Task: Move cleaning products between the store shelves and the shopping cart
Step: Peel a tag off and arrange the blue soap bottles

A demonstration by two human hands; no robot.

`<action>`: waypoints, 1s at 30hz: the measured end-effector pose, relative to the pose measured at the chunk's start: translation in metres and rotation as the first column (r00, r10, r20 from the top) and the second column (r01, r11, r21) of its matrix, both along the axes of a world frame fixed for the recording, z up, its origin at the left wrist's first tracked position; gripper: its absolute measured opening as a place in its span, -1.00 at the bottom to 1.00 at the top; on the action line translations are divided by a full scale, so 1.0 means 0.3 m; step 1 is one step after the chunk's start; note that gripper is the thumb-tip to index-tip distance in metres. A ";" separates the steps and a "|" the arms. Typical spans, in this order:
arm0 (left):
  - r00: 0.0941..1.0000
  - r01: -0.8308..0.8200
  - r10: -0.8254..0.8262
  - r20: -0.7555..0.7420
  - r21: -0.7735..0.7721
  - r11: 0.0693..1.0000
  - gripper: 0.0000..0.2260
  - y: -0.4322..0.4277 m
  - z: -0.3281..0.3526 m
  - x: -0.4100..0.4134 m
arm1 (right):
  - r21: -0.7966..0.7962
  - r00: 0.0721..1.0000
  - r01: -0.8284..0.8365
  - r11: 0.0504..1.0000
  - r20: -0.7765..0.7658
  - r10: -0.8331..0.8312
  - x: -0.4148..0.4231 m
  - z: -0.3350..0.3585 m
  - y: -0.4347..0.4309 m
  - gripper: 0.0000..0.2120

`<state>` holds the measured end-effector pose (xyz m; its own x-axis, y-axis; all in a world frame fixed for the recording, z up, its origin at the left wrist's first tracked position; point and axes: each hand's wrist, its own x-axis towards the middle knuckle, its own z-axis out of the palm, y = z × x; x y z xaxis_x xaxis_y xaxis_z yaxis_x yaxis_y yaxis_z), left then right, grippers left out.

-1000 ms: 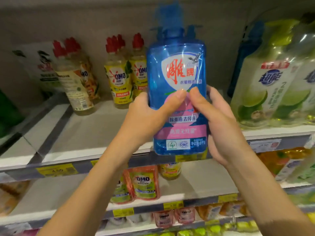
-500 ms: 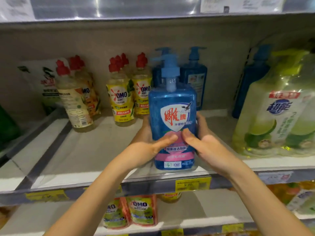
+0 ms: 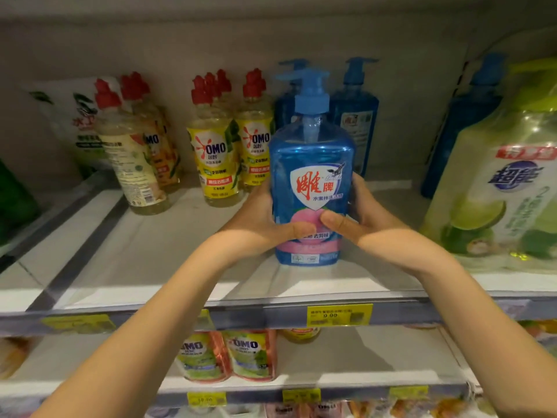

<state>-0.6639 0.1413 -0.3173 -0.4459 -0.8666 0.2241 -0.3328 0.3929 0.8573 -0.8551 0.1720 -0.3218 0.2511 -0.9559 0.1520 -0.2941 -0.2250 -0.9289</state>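
A blue pump bottle of dish soap (image 3: 312, 164) with a red-and-white shield label stands upright on the white shelf (image 3: 156, 260). My left hand (image 3: 265, 224) grips its left side and my right hand (image 3: 361, 218) grips its right side. Both thumbs lie across the pink lower label. Its base rests on the shelf, in front of two more blue pump bottles (image 3: 355, 122). The shopping cart is out of view.
Yellow OMO bottles with red caps (image 3: 214, 155) stand at the back left. Large green-label bottles (image 3: 500, 191) crowd the right, with a dark blue pump bottle (image 3: 464, 122) behind them. A 9.99 price tag (image 3: 339, 315) marks the shelf edge. OMO refill pouches (image 3: 229, 354) sit one shelf below.
Both hands carried the blue bottle from above the shelf edge down and inward onto the shelf, then slid it further back.
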 end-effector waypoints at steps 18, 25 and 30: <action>0.966 -0.208 0.217 0.140 -0.080 0.975 -0.49 -0.266 -0.002 -0.120 | 0.067 0.974 0.190 0.979 -0.141 -0.179 -0.025 0.015 -0.287 -0.52; 0.914 -0.343 0.378 0.149 -0.215 0.914 -0.52 -0.325 -0.040 -0.155 | -0.088 0.929 0.327 0.941 -0.154 -0.338 0.000 -0.029 -0.362 -0.52; 0.874 -0.410 0.457 0.163 -0.256 0.875 -0.53 -0.377 -0.058 -0.178 | -0.162 0.913 0.351 0.922 -0.157 -0.376 0.003 -0.036 -0.409 -0.57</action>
<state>-0.7174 0.0281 -0.3348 -0.0927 -0.9271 0.3631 -0.6748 0.3266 0.6618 -0.8542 0.0495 -0.3326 -0.0754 -0.9618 0.2631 -0.5388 -0.1827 -0.8224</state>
